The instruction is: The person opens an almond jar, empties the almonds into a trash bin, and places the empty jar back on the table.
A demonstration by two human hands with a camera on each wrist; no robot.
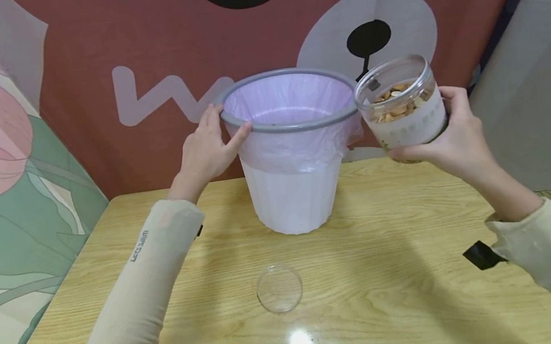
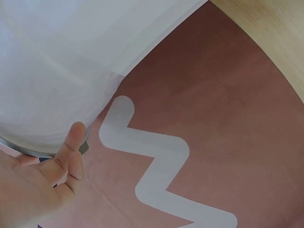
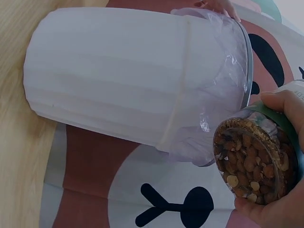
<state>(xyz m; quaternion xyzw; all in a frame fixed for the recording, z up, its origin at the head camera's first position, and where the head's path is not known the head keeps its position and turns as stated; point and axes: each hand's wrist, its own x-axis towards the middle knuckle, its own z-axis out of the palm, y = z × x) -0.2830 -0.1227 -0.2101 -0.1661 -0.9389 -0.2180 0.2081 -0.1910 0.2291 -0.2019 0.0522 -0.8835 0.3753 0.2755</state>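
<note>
A white trash bin with a grey rim stands on the table, its pale purple plastic liner folded over the rim. My left hand grips the rim at the left side; in the left wrist view its fingertips lie against the outside. Beside the rim's right edge, my right hand holds a clear jar with a white label, tilted toward the bin. Almonds and other nuts show through the jar's bottom in the right wrist view. The jar's mouth is uncovered.
A clear round lid lies on the wooden table in front of the bin. Behind the table hangs a printed red cloth. A grey curtain is at the right.
</note>
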